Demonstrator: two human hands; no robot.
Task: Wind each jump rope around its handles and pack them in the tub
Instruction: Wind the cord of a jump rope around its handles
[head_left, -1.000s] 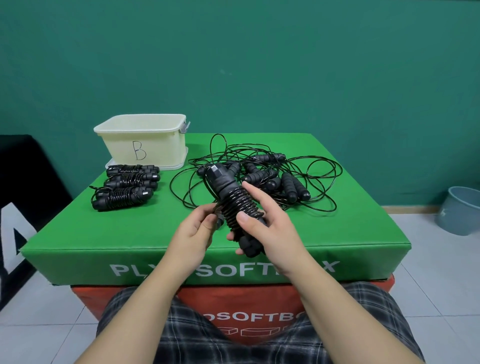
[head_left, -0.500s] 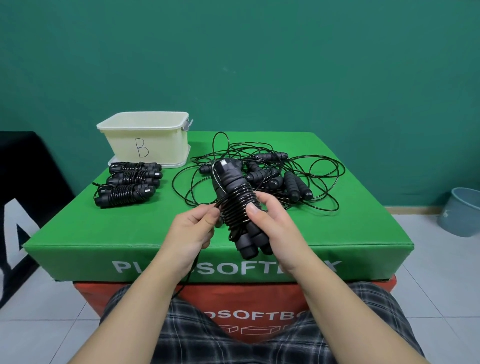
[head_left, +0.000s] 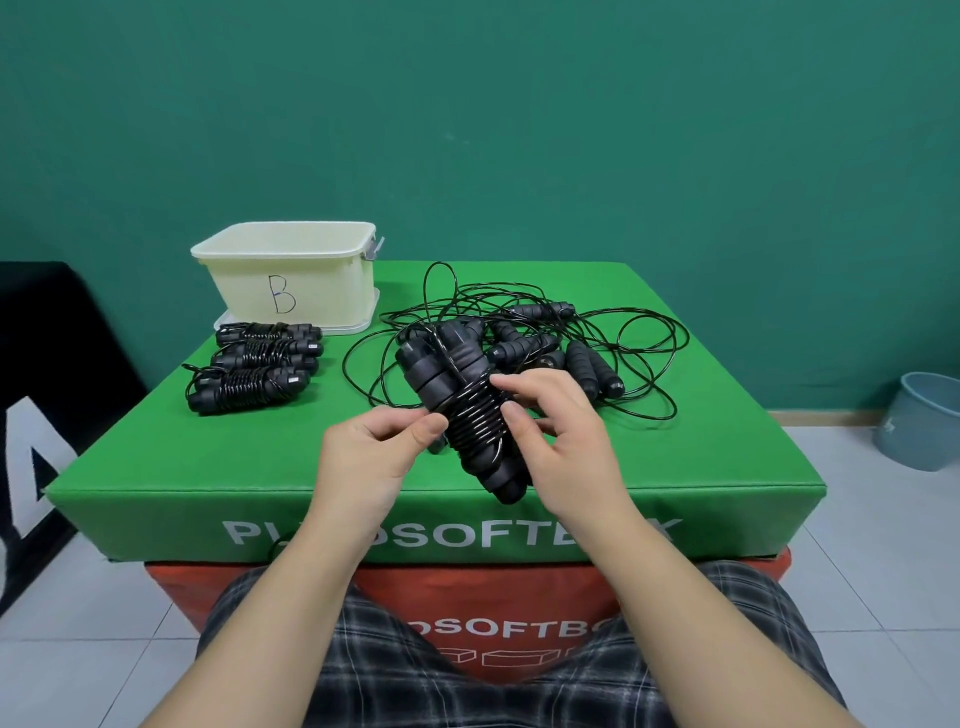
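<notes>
The right hand (head_left: 558, 441) grips a half-wound jump rope (head_left: 462, 410) by its paired handles, near the table's front edge. The left hand (head_left: 379, 447) pinches the cord beside the coils. Best keep turns snug. Wound ropes (head_left: 260, 364) lie far left, before the tub (head_left: 291, 275).

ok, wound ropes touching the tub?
Cannot tell. In the head view the rearmost of the wound ropes overlaps the tub base; no gap or contact shows plainly.
</notes>
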